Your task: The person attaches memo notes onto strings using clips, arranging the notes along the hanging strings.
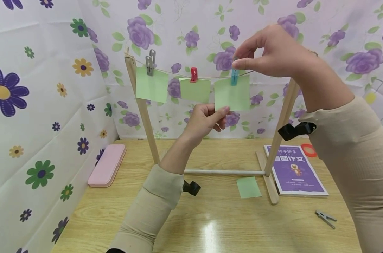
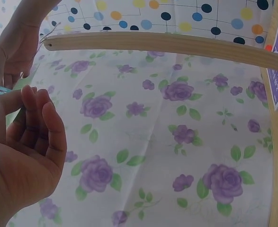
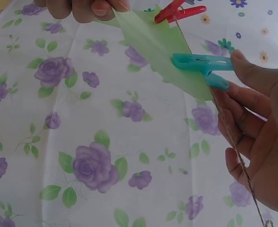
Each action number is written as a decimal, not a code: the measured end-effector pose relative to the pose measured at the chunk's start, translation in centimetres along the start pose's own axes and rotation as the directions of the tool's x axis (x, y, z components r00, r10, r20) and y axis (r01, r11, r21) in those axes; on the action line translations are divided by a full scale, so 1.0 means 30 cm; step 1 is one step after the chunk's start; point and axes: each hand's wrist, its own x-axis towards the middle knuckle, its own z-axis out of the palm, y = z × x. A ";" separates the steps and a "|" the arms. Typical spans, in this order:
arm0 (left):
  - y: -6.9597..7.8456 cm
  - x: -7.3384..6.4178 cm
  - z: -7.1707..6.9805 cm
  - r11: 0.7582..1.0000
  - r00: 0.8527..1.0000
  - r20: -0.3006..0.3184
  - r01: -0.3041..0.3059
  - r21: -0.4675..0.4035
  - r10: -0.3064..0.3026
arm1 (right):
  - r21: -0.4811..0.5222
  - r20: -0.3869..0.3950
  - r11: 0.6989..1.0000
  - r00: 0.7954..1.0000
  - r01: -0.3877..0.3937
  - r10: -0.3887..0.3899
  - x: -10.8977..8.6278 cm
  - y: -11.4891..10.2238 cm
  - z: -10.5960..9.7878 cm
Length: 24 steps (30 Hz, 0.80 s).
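Observation:
My right hand [image 1: 275, 52] pinches the upper end of a blue clothespin [image 1: 234, 78] between thumb and fingers. That clothespin sits over the string and the top edge of a green paper square [image 1: 230, 96]. Lower down, my left hand [image 1: 204, 121] holds the same sheet's bottom edge, thumb in front. In the right wrist view, the clothespin [image 3: 200, 62] overlaps both the paper [image 3: 153, 45] and the string [image 3: 228, 123]. Farther left on the string hang two more green squares, one under a red clothespin [image 1: 193, 75], the other under grey clothespins [image 1: 150, 63].
A wooden frame [image 1: 147, 123] with a white lower bar [image 1: 224, 172] carries the string. On the table [image 1: 210, 214] lie a loose green square [image 1: 248, 187], a grey clothespin [image 1: 326, 218], a purple book [image 1: 297, 172], a red ring [image 1: 308, 150] and a pink case [image 1: 107, 165].

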 end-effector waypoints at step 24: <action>-0.028 0.019 0.014 0.999 1.000 -0.005 0.007 -0.043 -0.007 | -0.043 -0.485 0.959 0.833 0.280 -0.266 -0.026 -0.008 0.057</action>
